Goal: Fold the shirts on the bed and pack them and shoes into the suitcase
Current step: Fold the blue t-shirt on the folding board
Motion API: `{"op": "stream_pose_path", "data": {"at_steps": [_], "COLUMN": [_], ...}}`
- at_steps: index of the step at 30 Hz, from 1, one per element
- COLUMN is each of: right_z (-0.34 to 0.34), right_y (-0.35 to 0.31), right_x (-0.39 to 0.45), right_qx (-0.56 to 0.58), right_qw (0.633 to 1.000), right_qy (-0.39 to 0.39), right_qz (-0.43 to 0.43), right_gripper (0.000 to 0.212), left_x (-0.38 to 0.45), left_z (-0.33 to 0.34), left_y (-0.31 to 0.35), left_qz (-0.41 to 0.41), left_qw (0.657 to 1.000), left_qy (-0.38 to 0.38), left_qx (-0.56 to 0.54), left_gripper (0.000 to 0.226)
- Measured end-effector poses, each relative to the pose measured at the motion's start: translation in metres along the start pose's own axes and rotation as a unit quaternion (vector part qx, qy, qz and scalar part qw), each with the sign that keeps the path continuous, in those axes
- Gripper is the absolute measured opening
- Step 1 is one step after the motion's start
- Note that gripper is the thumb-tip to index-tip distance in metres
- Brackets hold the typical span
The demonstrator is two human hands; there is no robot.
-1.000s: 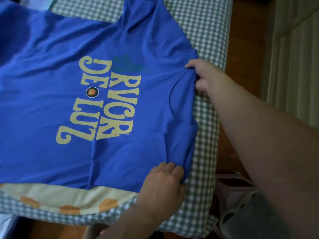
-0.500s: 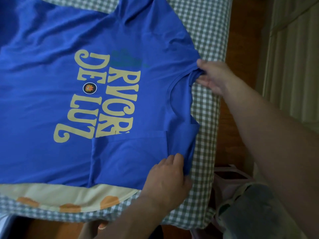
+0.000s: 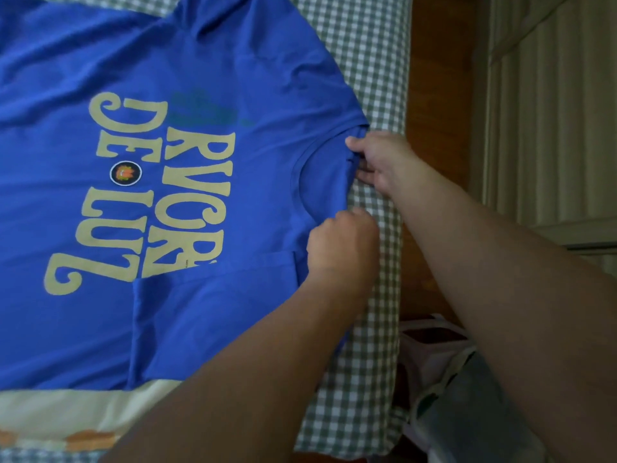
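Step in hand: folding, first shirt. The blue shirt (image 3: pixel 160 202) lies spread face-up on the checked bed cover (image 3: pixel 370 71), neck toward the bed's right edge, yellow lettering uppermost. One sleeve already lies turned in over the lower part of the print.

Right hand (image 3: pixel 384 162) — fingers curled, pinching the far side of the collar where it meets the shoulder. Left hand (image 3: pixel 340 245) — fist-like on the near side of the collar; the fingertips are tucked under, so I judge it grips cloth there, though the pinch itself is hidden. Both hands sit at the neck edge, close together.

A cream garment with orange patches (image 3: pixel 66 416) shows from under the shirt's near edge — probably the next item to fold.

Suitcase and shoes: not identifiable in this view; some pale objects (image 3: pixel 430 355) sit on the floor beside the bed, too dim to name.

Judgement: early in the task. The next move calls for tension held evenly at both collar points so the cloth stays flat while the far sleeve is turned in.
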State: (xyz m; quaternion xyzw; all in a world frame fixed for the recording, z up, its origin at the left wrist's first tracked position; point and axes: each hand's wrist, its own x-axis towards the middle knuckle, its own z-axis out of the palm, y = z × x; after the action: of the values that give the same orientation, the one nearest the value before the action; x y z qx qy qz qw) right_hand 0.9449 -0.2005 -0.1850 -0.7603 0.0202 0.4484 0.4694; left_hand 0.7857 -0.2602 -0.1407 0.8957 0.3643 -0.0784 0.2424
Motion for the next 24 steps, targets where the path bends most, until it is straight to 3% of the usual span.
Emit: {"op": "stream_pose_path", "data": {"at_steps": [4,8,10,12,15,17,19,21,22,23,24], "right_z": [-0.006,-0.006,-0.003,0.001,0.003,0.004,0.019,0.046,0.060,0.073,0.083], "right_y": [0.006,0.014,0.022,0.045,0.102,0.144,0.179,0.208,0.220,0.229,0.233], "right_x": [0.005,-0.001,-0.024,-0.066,-0.143,-0.198,-0.258,-0.306,-0.319,-0.327,-0.329], "right_qx": [-0.090,-0.206,-0.265,-0.317,-0.322,-0.273,-0.246,-0.216,-0.175,-0.114,-0.042], "right_qw": [0.988,0.960,0.929,0.886,0.857,0.866,0.873,0.903,0.929,0.951,0.963], "right_qy": [0.073,0.125,0.169,0.211,0.241,0.282,0.307,0.297,0.289,0.279,0.267], "right_qz": [-0.099,-0.143,-0.195,-0.264,-0.321,-0.310,-0.288,-0.223,-0.152,-0.072,-0.010], "right_gripper": [0.013,0.017,0.035,0.046,0.043,0.038,0.033,0.032,0.034,0.037,0.040], "left_x": [-0.006,-0.020,-0.033,-0.061,-0.128,-0.174,-0.220,-0.257,-0.274,-0.287,-0.291], "left_z": [0.006,0.032,0.030,0.014,-0.009,-0.024,-0.032,-0.044,-0.050,-0.053,-0.061], "left_y": [-0.006,-0.026,-0.030,-0.038,-0.088,-0.142,-0.215,-0.288,-0.326,-0.363,-0.387], "left_qz": [0.018,0.057,0.123,0.148,0.083,-0.038,-0.228,-0.412,-0.466,-0.464,-0.448], "left_qw": [0.973,0.966,0.958,0.947,0.954,0.947,0.905,0.816,0.760,0.705,0.676], "left_qy": [0.035,-0.056,-0.041,-0.014,0.052,0.135,0.194,0.215,0.199,0.159,0.138], "left_qx": [-0.227,-0.246,-0.257,-0.285,-0.282,-0.288,-0.303,-0.345,-0.405,-0.513,-0.568], "left_gripper": [0.016,0.028,0.046,0.051,0.041,0.027,0.023,0.016,0.013,0.015,0.019]}}
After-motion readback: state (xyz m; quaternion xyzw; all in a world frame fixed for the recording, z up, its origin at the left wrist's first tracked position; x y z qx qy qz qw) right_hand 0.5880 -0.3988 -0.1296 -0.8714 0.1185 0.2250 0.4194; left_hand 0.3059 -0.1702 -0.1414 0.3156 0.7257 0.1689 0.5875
